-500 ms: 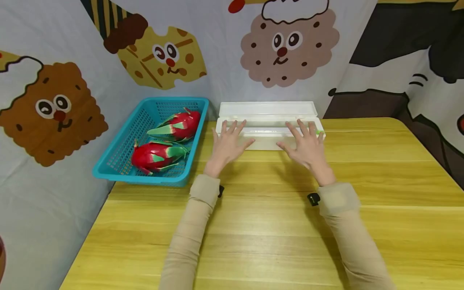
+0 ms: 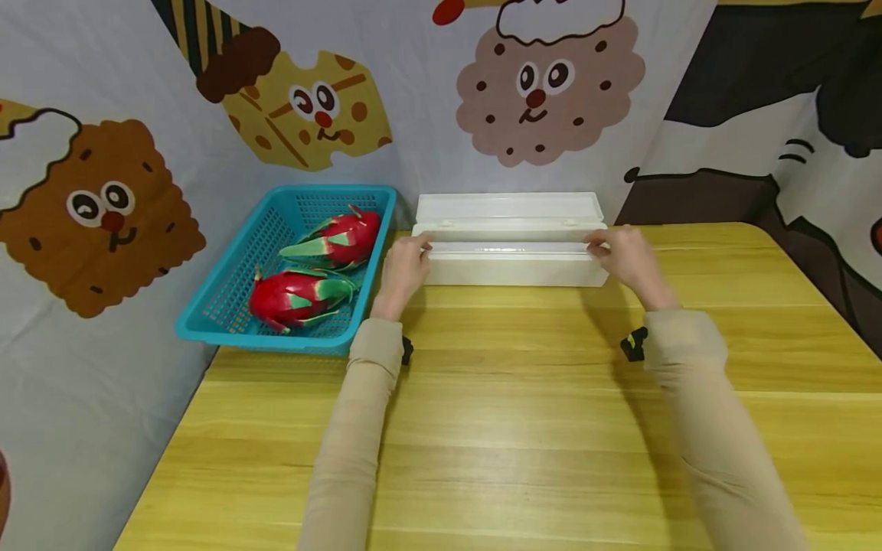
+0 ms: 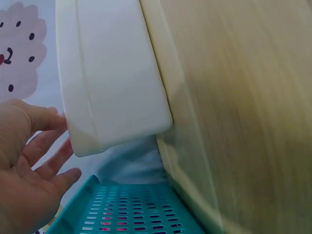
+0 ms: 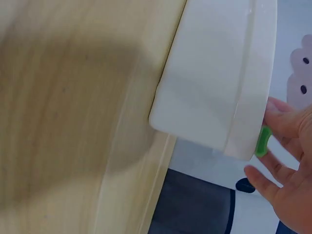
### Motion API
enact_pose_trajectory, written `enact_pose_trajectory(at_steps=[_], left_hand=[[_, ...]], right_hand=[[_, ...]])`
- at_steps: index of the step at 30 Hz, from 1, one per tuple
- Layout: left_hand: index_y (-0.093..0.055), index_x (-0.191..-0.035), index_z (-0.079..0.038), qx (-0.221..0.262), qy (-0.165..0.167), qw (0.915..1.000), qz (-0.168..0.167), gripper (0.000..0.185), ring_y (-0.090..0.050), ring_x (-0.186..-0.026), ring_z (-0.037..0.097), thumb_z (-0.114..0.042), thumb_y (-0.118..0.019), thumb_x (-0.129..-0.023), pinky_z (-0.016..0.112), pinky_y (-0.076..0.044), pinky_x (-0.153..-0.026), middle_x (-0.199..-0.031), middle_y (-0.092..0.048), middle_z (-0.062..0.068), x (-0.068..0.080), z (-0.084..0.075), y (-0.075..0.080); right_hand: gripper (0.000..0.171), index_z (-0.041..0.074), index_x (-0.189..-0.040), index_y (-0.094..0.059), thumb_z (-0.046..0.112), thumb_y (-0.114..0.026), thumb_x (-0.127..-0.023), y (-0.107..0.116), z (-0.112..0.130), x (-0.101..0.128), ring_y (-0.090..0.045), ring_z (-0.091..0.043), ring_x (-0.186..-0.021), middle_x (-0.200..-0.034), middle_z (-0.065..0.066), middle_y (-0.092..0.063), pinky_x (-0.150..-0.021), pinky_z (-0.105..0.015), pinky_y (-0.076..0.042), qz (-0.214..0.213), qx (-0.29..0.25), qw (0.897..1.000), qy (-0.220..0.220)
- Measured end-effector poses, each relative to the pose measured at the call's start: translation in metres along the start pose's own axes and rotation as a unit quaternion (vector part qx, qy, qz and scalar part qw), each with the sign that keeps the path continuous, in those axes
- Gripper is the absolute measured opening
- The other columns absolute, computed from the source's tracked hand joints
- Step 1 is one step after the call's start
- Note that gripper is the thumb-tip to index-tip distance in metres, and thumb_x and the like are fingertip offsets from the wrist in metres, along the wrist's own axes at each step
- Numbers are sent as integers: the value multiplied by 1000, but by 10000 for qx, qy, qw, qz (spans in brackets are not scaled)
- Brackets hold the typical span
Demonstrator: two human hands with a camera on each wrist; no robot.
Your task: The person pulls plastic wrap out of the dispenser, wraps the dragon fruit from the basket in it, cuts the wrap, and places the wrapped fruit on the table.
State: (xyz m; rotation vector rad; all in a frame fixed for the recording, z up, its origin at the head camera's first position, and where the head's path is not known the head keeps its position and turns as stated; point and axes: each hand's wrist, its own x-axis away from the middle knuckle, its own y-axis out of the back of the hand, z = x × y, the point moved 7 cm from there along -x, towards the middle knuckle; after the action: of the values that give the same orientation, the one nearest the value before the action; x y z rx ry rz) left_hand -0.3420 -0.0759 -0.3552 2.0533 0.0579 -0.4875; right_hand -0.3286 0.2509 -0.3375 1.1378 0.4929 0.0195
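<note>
A long white cling film dispenser (image 2: 513,272) stands against the backdrop, its lid (image 2: 510,207) tipped back. Along its top front edge runs a shiny strip of clear cling film (image 2: 510,248). At the left end of that strip, my left hand (image 2: 403,268) pinches with thumb and finger, the other fingers loosely bent beside the box's end in the left wrist view. My right hand (image 2: 630,259) does likewise at the right end, close to a small green slider (image 4: 263,141) on the dispenser's edge. The fingertips behind the rim are partly hidden.
Left of the dispenser, a blue basket (image 2: 358,329) holds two red dragon fruits (image 2: 296,298) with green scales, close by my left hand. A patterned cloth (image 2: 427,92) hangs right behind the wooden table (image 2: 496,428).
My hands, spread open above the dispenser before, have parted to its two ends and their fingers have drawn together at the film's edge. Basket and dispenser have stayed put.
</note>
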Motion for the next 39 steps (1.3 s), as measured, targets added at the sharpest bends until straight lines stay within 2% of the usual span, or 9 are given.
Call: enact_pose_trajectory(at_steps=[9, 15, 22, 25, 27, 30, 33, 36, 39], left_hand=[[-70, -112, -7, -156, 98, 9992, 362, 23, -56, -102, 31, -13, -59, -93, 39, -53, -81, -99, -69, 14, -13, 1, -6], [-73, -102, -6, -283, 189, 9986, 395, 22, -55, -100, 30, -18, -56, -96, 41, -52, -82, -102, -67, 13, -20, 2, -7], [-69, -98, -5, 209, 530, 9964, 627, 18, -53, -102, 28, -18, -58, -91, 44, -46, -88, -101, -64, 12, -22, 4, -10], [-69, -98, -5, 228, 499, 9976, 430, 18, -55, -103, 29, -18, -59, -93, 44, -47, -89, -102, -64, 13, -22, 5, -10], [-70, -98, -4, 316, 390, 9986, 170, 18, -57, -103, 31, -17, -58, -94, 43, -49, -89, -103, -66, 13, -23, 5, -10], [-69, -99, -2, 746, 259, 9967, -210, 17, -61, -102, 31, -15, -59, -94, 39, -50, -90, -104, -69, 14, -23, 6, -11], [-69, -97, -1, 1351, 263, 9889, -563, 15, -65, -96, 27, -13, -60, -93, 36, -52, -86, -100, -72, 13, -23, 11, -13], [-68, -95, -1, 1818, 224, 9793, -857, 14, -65, -93, 26, -12, -60, -92, 35, -53, -85, -97, -71, 14, -24, 14, -13], [-68, -95, 0, 2088, 53, 9718, -1095, 13, -65, -92, 27, -10, -60, -92, 35, -53, -87, -97, -71, 15, -25, 14, -13]], right_hand=[[11, -3, -94, -70, -1, -61, -88, -4, -13, -12, -54, -34, -84, -93, -23, -70, -75, -38, -36, 283, -519, 9980, -220], [16, -4, -94, -68, -5, -52, -91, -7, -15, -18, -57, -32, -80, -96, -23, -68, -72, -40, -46, 159, -699, 9969, -310], [18, -8, -97, -70, -3, -56, -86, -8, -14, -20, -61, -35, -83, -94, -26, -66, -71, -38, -48, 288, -634, 9971, -305], [17, -10, -99, -67, -5, -58, -85, -9, -12, -21, -60, -37, -82, -91, -27, -64, -72, -43, -50, 170, -525, 9982, -227], [14, -11, -95, -67, -8, -59, -84, -11, -9, -22, -57, -39, -84, -89, -28, -62, -78, -48, -48, -15, -397, 9992, -88], [10, -12, -89, -68, -8, -60, -85, -11, -8, -23, -52, -42, -88, -92, -29, -59, -86, -53, -42, -317, -365, 9987, -128], [15, -11, -91, -67, -2, -56, -90, -12, -10, -24, -55, -43, -92, -97, -31, -61, -87, -53, -43, -470, -789, 9940, -593], [21, -8, -98, -65, 6, -51, -95, -15, -15, -24, -58, -38, -92, -102, -30, -64, -80, -44, -46, -503, -1347, 9812, -1286], [23, -5, -103, -64, 13, -50, -97, -17, -19, -24, -58, -31, -94, -104, -27, -65, -79, -34, -43, -531, -1654, 9703, -1684]])
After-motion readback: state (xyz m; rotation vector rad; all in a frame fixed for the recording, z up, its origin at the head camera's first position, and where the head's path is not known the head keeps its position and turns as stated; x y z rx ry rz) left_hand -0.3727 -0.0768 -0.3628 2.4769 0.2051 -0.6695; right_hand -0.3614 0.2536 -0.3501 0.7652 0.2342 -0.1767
